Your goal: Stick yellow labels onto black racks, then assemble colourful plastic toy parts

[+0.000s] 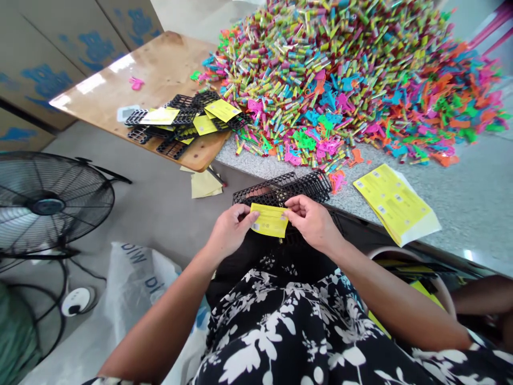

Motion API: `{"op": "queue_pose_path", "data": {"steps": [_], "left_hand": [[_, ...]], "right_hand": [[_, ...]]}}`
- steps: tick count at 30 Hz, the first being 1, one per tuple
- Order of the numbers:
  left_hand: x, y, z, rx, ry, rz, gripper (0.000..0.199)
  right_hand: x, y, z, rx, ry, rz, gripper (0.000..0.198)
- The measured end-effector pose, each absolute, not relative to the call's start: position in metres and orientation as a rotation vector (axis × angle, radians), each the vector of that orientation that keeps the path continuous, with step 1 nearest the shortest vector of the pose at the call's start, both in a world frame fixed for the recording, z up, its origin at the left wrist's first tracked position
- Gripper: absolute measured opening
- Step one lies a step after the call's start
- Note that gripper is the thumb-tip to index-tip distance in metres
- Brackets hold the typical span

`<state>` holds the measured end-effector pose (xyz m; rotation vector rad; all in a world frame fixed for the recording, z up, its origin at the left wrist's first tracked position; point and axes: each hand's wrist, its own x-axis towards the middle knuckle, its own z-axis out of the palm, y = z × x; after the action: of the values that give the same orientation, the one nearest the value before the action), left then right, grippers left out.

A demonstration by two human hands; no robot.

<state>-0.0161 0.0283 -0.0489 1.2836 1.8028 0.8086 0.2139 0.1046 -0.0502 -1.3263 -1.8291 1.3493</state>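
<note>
A small yellow printed card (pixel 269 220) is stretched between my two hands, just above my lap. My left hand (pixel 231 227) pinches its left end between thumb and fingers. At the card's upper right corner, my right hand (pixel 312 220) has thumb and fingertips closed on it. Right behind the card lie black plastic grid trays (pixel 304 184), partly hidden by the card and my hands. On the grey speckled table to the right rests a stack of yellow printed sheets (pixel 395 200).
A huge heap of small colourful tubes and plastic pieces (pixel 320 69) covers the table. More black grids with yellow cards (pixel 222 109) lie on a wooden board (pixel 160 69). A floor fan (pixel 50 206) stands left; a bin (pixel 447 294) is at right, near another person's arm (pixel 484 297).
</note>
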Motion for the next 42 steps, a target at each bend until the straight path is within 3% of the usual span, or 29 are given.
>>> {"op": "queue_pose_path", "data": {"steps": [14,42], "left_hand": [[-0.016,0.052,-0.067,1.415,2.025,0.492,0.035],[-0.004,0.056,-0.062,1.460,2.161,0.334,0.035]], "right_hand": [[0.201,0.129,-0.055,-1.437,-2.083,1.014,0.017],[0.186,0.122,-0.058,-1.568,-2.456,0.569,0.021]]}}
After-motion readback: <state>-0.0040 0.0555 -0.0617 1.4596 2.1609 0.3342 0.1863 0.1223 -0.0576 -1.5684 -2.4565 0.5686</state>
